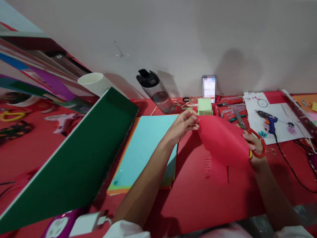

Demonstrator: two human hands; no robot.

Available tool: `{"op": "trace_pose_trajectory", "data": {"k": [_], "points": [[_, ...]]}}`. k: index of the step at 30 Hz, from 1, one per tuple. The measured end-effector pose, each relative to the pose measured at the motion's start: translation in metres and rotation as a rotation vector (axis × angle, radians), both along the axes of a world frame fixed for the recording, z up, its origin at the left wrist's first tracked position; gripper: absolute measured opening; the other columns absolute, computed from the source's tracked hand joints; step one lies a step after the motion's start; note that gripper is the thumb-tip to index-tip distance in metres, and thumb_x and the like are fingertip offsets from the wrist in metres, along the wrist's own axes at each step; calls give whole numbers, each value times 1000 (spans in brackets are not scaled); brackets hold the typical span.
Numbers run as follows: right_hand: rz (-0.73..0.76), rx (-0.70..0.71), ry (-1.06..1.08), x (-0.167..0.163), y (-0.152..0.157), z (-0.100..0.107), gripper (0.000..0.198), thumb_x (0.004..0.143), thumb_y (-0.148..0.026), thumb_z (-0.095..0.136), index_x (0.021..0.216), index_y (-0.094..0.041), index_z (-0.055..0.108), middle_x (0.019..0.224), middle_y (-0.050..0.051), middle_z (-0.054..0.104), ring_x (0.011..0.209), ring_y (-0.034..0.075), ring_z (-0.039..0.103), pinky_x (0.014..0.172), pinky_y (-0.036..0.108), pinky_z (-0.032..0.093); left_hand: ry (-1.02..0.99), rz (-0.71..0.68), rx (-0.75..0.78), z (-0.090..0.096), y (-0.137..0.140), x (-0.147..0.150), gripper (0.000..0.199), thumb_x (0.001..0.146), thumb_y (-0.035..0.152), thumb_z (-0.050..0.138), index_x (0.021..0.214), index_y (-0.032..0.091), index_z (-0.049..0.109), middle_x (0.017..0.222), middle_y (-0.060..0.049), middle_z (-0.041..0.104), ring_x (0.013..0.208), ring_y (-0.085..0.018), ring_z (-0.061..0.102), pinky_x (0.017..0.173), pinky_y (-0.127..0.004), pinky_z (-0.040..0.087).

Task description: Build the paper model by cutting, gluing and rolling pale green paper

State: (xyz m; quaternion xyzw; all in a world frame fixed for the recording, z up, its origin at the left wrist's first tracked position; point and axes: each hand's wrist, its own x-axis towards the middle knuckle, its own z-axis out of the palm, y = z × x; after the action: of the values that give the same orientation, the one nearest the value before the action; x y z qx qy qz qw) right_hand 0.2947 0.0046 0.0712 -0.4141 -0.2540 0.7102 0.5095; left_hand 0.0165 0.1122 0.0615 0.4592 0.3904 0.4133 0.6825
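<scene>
A sheet of red paper (220,138) is held up above the red tabletop, stretched between both hands. My left hand (184,124) pinches its upper left corner, fingers closed. On the right side, my right hand (255,145) grips the paper's edge and also holds scissors (257,150) with red and yellow handles. The scissor blades point up and away, clear of the sheet. Just beyond the left fingertips sits a small light-green block (205,106). Under the left forearm lies a stack of coloured paper (146,142), light blue on top.
A tilted dark green board (74,165) stands at the left. Behind are a water bottle (158,92), a white cup (91,81) and a lit phone (209,86) against the wall. At right, a blue glue gun (269,122) with a black cord rests on white paper (284,112).
</scene>
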Motion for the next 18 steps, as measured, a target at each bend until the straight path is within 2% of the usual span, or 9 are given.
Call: {"op": "trace_pose_trajectory", "data": {"k": [5, 8, 10, 12, 14, 15, 16, 18], "points": [[-132, 116, -222, -3, 7, -11, 44, 73, -52, 85, 73, -25, 50, 47, -10, 39, 36, 8, 33, 36, 23, 29, 144, 98, 192, -15, 4, 6, 35, 81, 34, 83, 96, 20, 54, 82, 5, 60, 63, -10, 67, 62, -26, 60], [-184, 182, -383, 8, 10, -15, 38, 78, -55, 82, 88, -27, 59, 60, -5, 54, 45, 12, 45, 44, 27, 38, 260, 148, 286, -23, 4, 11, 30, 85, 31, 78, 100, 21, 54, 83, 3, 62, 63, -13, 68, 62, -29, 61], [-175, 236, -446, 18, 13, -17, 46, 76, -61, 82, 103, -29, 63, 70, -2, 60, 51, 15, 50, 48, 30, 42, 336, 142, 329, -25, 2, 13, 25, 88, 31, 75, 100, 21, 55, 83, 2, 65, 66, -15, 69, 63, -31, 61], [-190, 275, -472, 30, 16, -18, 61, 73, -76, 78, 111, -29, 64, 69, -2, 57, 48, 15, 45, 44, 31, 38, 399, 115, 363, -24, -1, 13, 20, 90, 32, 72, 99, 21, 58, 81, 0, 68, 69, -17, 70, 64, -31, 61], [-180, 292, -466, 41, 19, -18, 72, 75, -92, 62, 111, -29, 62, 67, -3, 51, 42, 13, 35, 38, 31, 29, 452, 87, 390, -22, -3, 13, 16, 92, 32, 69, 99, 21, 61, 80, -1, 70, 69, -17, 71, 64, -31, 60], [-153, 304, -478, 46, 20, -18, 73, 75, -94, 59, 111, -30, 60, 66, -4, 50, 40, 12, 34, 36, 31, 27, 471, 76, 402, -22, -4, 13, 14, 93, 32, 68, 99, 21, 62, 79, -1, 71, 68, -17, 70, 63, -31, 60], [-128, 319, -508, 49, 22, -17, 71, 75, -92, 61, 111, -31, 58, 65, -5, 48, 39, 12, 34, 36, 30, 26, 480, 65, 410, -23, -4, 14, 13, 94, 32, 67, 100, 21, 64, 77, -1, 71, 67, -17, 70, 63, -30, 59], [-71, 327, -617, 53, 23, -17, 63, 75, -77, 76, 109, -31, 52, 60, -9, 46, 38, 13, 40, 37, 29, 29, 460, 39, 418, -25, -4, 15, 14, 94, 32, 67, 102, 20, 66, 76, -2, 71, 65, -16, 70, 63, -30, 59]]}}
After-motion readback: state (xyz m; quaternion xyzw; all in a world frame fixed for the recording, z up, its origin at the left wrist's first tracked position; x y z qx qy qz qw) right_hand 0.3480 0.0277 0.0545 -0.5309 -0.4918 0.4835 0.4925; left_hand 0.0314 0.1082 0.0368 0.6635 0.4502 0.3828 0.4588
